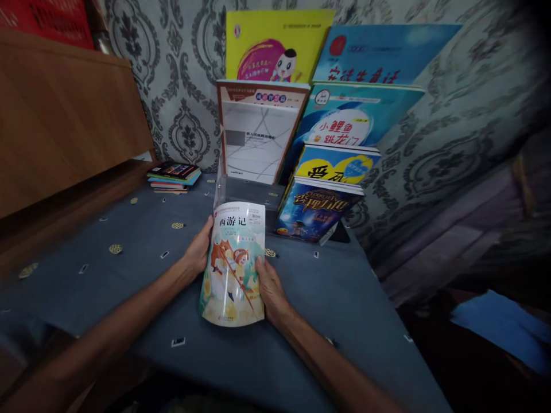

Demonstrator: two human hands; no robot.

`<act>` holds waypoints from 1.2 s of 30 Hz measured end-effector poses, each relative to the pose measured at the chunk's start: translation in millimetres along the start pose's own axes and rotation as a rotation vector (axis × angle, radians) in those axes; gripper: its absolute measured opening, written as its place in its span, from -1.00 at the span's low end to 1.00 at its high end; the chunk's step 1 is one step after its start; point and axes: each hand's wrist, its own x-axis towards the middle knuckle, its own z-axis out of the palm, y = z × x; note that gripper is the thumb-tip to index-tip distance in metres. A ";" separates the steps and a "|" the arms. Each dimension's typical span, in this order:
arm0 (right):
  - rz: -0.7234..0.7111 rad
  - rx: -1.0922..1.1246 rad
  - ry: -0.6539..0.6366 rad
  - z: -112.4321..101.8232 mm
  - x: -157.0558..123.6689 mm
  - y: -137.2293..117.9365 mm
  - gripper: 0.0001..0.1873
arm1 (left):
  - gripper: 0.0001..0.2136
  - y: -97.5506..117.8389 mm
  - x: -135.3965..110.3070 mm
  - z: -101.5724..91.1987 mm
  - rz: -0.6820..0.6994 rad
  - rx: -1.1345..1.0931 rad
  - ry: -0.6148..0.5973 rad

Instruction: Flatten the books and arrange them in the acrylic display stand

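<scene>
Between my two hands is a picture-covered book [232, 264] with Chinese writing, its front cover facing me and bowed along its length. My left hand [201, 245] grips its left edge, fingers mostly hidden behind it. On the right edge, my right hand [273, 289] holds it with the thumb on the cover. Just beyond the book stands a tiered rack of upright books. A white booklet [258, 146] leans in its left column, and a dark blue book [318, 211] is at the front of the right column.
Behind these stand a yellow-green book [275, 43], a blue book [383, 51] and a teal book [357, 112]. A small stack of books [174, 176] lies at the back left, near a wooden cabinet [69, 109]. The grey-blue tablecloth [142, 275] meets a patterned wall behind.
</scene>
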 end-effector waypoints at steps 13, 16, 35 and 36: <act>0.069 0.036 -0.102 -11.8 -0.9 -10.7 -0.41 | -0.58 12.4 -15.1 3.9 0.025 0.110 0.023; 0.105 0.009 -0.151 -13.4 -2.7 -11.6 -0.45 | -0.64 15.7 -15.8 0.2 -0.021 0.117 0.059; 0.146 0.007 -0.200 -24.6 4.0 -9.6 -0.52 | -0.69 15.0 -9.2 -14.9 0.214 0.645 0.296; 0.143 0.002 -0.207 -24.8 3.8 -9.9 -0.53 | -0.65 14.1 -8.5 -16.4 0.251 0.688 0.304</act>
